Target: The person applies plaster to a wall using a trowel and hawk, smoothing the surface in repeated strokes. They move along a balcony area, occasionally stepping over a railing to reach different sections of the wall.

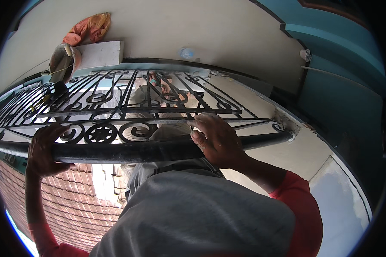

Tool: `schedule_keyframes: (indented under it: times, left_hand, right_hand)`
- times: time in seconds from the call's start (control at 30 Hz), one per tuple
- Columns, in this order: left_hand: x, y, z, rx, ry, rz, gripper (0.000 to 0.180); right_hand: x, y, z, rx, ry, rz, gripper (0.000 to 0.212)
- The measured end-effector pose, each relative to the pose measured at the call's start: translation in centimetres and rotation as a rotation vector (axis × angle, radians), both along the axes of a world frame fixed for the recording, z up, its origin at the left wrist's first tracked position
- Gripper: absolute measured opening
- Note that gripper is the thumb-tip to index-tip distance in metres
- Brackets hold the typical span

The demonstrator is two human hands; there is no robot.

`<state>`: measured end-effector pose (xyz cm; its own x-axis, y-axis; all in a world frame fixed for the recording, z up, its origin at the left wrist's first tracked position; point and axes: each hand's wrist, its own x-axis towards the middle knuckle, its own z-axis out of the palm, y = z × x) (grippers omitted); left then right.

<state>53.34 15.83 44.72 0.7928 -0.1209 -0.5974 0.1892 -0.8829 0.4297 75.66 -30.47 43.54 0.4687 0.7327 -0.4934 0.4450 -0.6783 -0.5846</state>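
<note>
A black metal railing with scrolls, twisted bars and a round star ornament [101, 133] runs across in front of me. Its thick round handrail [124, 152] lies nearest my body. My left hand [45, 150] wraps round the left part of the handrail, fingers over it and thumb below. Farther right, my right hand [218, 141] is closed over the handrail, its fingertips by the flat bar [180, 121] beyond. Below the bars, my trousered legs show partly through the ironwork.
On the floor beyond the railing are a bucket [76, 60], an orange sack [88, 30], a pale board [101, 55] and a clear bluish plastic item [185, 53]. A white cup [305, 55] is by the teal wall [343, 103]. Roof tiles [66, 192] lie below left.
</note>
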Motion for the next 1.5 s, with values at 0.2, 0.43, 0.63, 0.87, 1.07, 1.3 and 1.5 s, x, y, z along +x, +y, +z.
schedule_keyframes:
  times: [0.2,0.43,0.63,0.87,1.07,1.3,1.5]
  left_hand:
    - [1.5,0.7,0.2,-0.063,0.199,0.012,0.078]
    - [2.5,1.0,0.4,-0.147,0.190,0.044,0.069]
    - [2.4,1.2,0.4,-0.159,0.174,0.076,0.070]
    - [2.3,1.5,0.3,-0.160,0.180,0.037,0.071]
    - [1.0,1.8,0.3,-0.127,0.041,0.030,0.065]
    - [1.1,1.8,0.0,-0.037,0.127,0.035,0.077]
    - [1.5,1.5,1.0,0.037,0.310,0.021,0.075]
  right_hand:
    - [0.1,1.2,0.3,-0.168,-0.048,-0.088,0.050]
    - [-0.1,1.8,0.9,-0.181,-0.172,-0.111,0.044]
    - [0.0,1.8,1.1,-0.261,-0.050,-0.164,0.027]
    - [-0.6,1.5,0.9,-0.270,-0.199,-0.166,0.016]
    - [-0.9,2.5,1.1,-0.618,-0.102,-0.096,0.040]
    - [0.0,2.7,0.6,-0.640,-0.028,0.020,0.045]
    - [10.4,17.3,2.3,-0.640,0.026,-0.351,0.058]
